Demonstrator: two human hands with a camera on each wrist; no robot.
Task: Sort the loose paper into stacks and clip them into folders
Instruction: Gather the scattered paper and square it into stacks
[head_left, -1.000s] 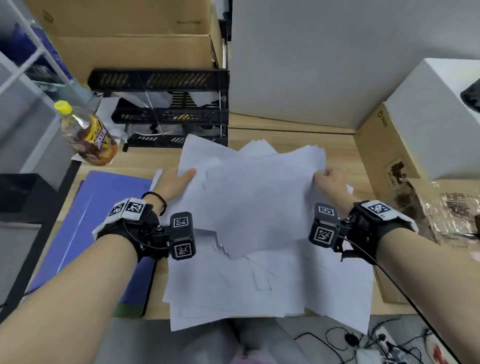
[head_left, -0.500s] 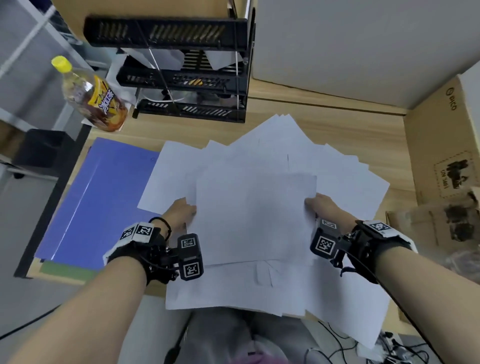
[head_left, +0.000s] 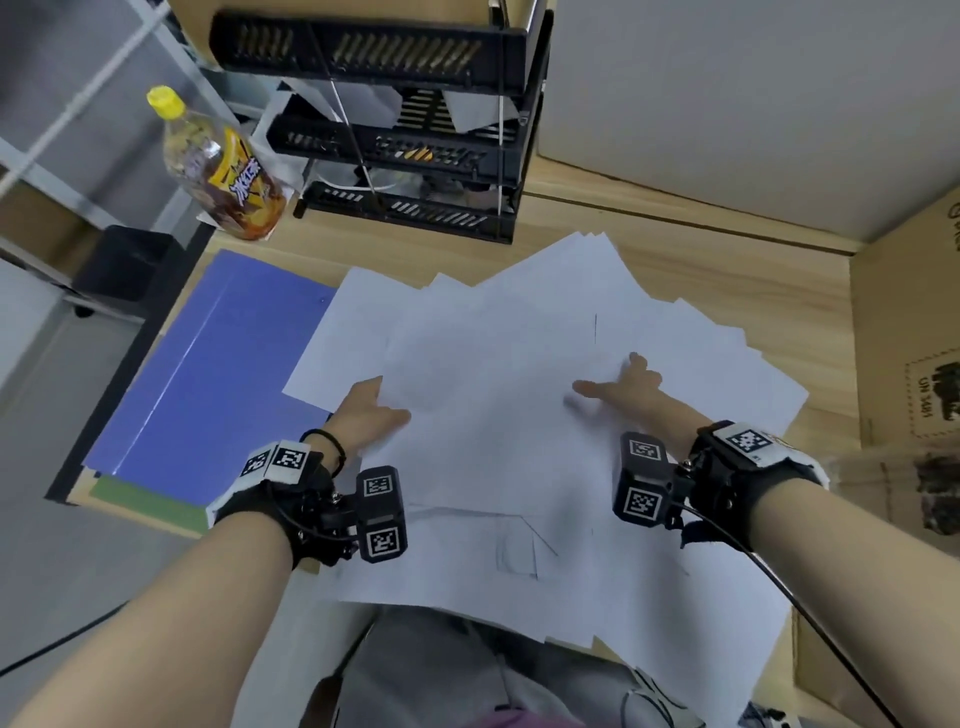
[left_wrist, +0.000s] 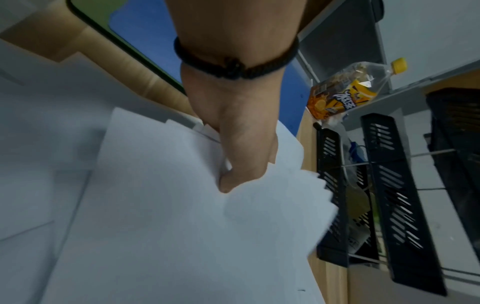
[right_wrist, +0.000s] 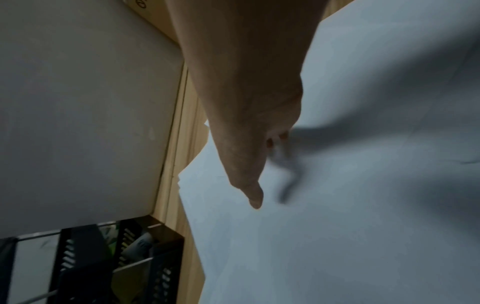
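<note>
Two hands | left hand (head_left: 370, 415) pinches papers (head_left: 498, 415) | right hand (head_left: 631, 392) flat, fingers spread

We see black wrist straps (head_left: 748, 483) with white fiducial tags, black camera blocks (head_left: 379, 514), thin cables (black cord bracelet (left_wrist: 233, 65), left wrist).

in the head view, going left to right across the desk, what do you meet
blue folder → left hand on the paper's left edge → spread of white paper → right hand resting on the paper → cardboard box at the right edge
</note>
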